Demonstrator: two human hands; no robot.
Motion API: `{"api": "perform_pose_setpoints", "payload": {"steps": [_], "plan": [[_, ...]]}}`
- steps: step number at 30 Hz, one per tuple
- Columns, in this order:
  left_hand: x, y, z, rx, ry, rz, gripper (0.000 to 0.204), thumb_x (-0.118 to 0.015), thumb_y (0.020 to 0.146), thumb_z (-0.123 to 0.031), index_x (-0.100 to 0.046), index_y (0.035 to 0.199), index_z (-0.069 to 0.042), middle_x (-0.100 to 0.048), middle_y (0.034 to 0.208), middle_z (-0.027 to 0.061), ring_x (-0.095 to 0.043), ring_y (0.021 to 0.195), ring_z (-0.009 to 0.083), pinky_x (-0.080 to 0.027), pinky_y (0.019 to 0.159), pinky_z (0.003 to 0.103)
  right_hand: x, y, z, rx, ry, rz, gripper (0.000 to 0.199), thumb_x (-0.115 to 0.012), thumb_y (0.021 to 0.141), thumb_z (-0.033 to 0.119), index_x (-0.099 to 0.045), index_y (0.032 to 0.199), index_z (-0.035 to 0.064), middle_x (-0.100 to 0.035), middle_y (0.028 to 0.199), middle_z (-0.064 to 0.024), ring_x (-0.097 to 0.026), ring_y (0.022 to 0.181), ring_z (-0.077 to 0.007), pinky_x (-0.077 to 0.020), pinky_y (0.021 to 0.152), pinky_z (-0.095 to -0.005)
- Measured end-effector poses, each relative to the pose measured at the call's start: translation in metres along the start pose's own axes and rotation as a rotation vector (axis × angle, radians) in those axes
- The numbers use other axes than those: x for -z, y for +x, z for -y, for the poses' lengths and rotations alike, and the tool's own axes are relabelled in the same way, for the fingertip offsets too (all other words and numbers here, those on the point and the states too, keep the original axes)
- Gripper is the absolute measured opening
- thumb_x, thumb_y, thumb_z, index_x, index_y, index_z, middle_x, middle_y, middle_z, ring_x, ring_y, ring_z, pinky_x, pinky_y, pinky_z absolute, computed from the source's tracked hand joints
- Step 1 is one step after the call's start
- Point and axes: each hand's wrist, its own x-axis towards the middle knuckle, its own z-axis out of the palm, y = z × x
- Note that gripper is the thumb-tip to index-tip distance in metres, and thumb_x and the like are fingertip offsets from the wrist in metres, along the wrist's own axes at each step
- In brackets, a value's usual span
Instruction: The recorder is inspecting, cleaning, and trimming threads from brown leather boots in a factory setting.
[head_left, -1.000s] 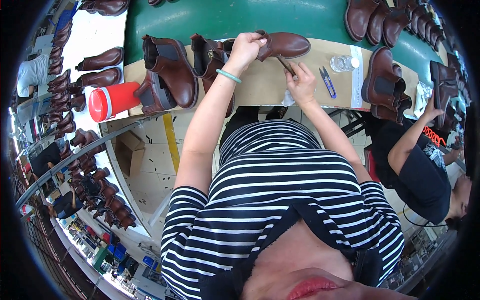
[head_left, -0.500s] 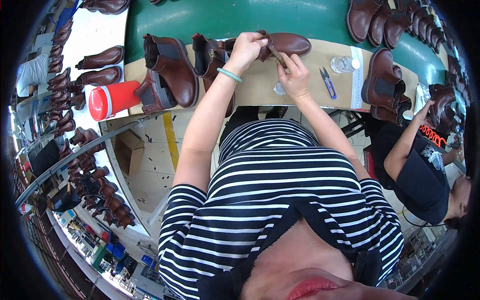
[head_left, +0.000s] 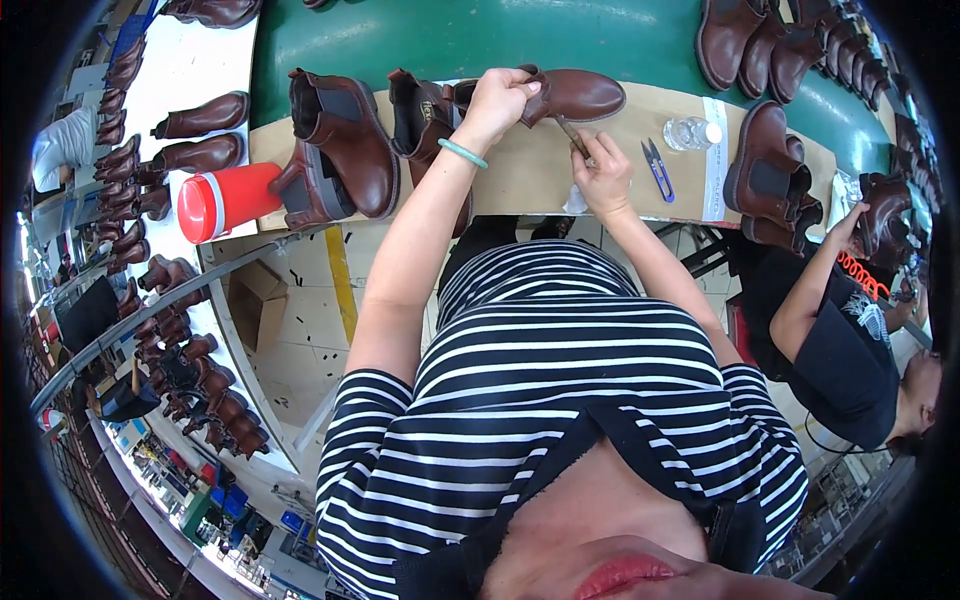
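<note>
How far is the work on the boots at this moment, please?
Looks done, as a guess: finished-looking brown boots lined up on the green belt. In hand: the left hand holds a brown boot while the right hand works a thin tool at its sole. Probably left: two boots waiting on the bench.

Reaching both bare arms toward upper centre of frame, left grip (head_left: 497,98) curling closed with knuckles up, right grip (head_left: 601,175) pinching just lower right.

head cam | one fisheye view | looks steeply down over torso | workbench (head_left: 540,180) near top edge, close
</note>
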Motion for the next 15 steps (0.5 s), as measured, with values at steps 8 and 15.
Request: {"api": "perform_pose_setpoints", "payload": {"steps": [8, 15], "plan": [[-0.002, -0.003, -0.002, 0.035, 0.058, -0.021, 0.023, -0.060, 0.087, -0.006, -0.065, 0.104, 0.010, -0.069, 0.088, 0.0115, -0.060, 0.079, 0.0140, -0.047, 0.074, 0.027, -0.003, 0.009, 0.007, 0.047, 0.018, -0.030, 0.027, -0.067, 0.072, 0.005, -0.067, 0.099, 0.0096, -0.054, 0.076, -0.0075, -0.058, 0.062, -0.0274, -0.0464, 0.053, -0.0365], [0.000, -0.001, -0.001, 0.035, 0.062, -0.005, 0.024, -0.061, 0.087, -0.008, -0.066, 0.105, 0.008, -0.069, 0.089, 0.0127, -0.060, 0.079, 0.0148, -0.047, 0.075, 0.028, -0.004, 0.022, 0.018, 0.039, 0.086, -0.091, 0.030, -0.069, 0.071, 0.006, -0.067, 0.101, 0.0095, -0.055, 0.076, -0.0080, -0.058, 0.060, -0.0272, -0.0471, 0.054, -0.0367]]}}
